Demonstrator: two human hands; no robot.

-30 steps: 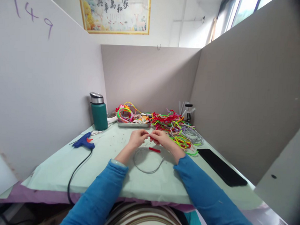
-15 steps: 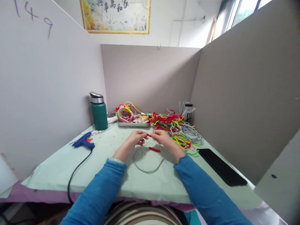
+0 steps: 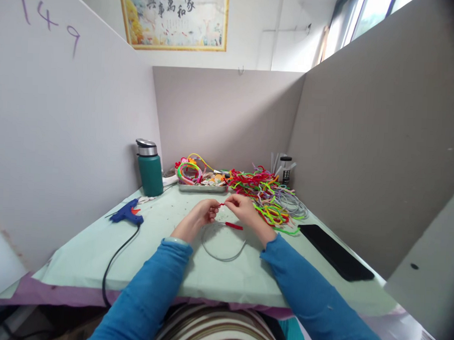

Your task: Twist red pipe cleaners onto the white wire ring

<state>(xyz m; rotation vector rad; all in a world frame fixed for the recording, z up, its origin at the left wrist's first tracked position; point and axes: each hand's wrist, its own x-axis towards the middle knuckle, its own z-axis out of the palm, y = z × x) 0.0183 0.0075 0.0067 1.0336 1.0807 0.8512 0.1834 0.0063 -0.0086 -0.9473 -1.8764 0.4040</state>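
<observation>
Over the middle of the table, my left hand and my right hand are both closed in a pinch on a short red pipe cleaner. Only a small stretch of it shows between my fingertips; the rest is hidden by the fingers. Just below the hands lies a thin grey headband, a curved hoop flat on the cloth. A short red piece, fuzzy like pipe cleaner, lies at the upper right of the hoop.
A blue glue gun with its cord lies left, near a green bottle. At the back are a metal tray of craft pieces and a heap of coloured pipe cleaners. A black phone-like slab lies right. Partitions stand on three sides.
My hands have drawn slightly apart, so more of the red pipe cleaner shows between them. My left hand's fingers have curled in more. The headband stays in place.
</observation>
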